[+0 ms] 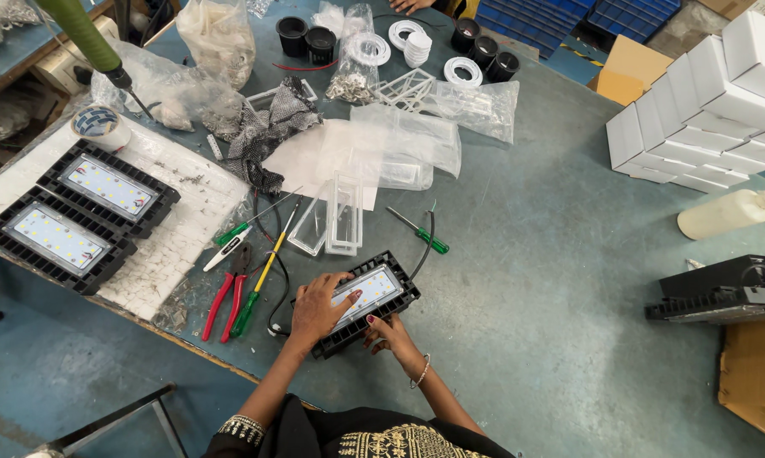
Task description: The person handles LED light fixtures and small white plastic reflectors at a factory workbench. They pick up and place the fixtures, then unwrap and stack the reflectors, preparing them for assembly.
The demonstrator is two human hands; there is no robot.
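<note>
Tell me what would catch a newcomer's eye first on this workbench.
Probably the black floodlight at the near table edge, with the left hand laid on its panel and the right hand at its near rim. Next, two matching floodlights far left and stacked white boxes far right.

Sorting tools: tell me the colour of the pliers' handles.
Red, on the pliers left of the left hand; head view.

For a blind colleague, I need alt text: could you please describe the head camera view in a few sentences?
A person's left hand lies on a black LED floodlight housing on a grey-blue workbench, and the right hand grips its near edge. Red-handled pliers, screwdrivers and clear lens covers lie beside it. Two finished floodlights sit at the left, white boxes at the right.
</note>
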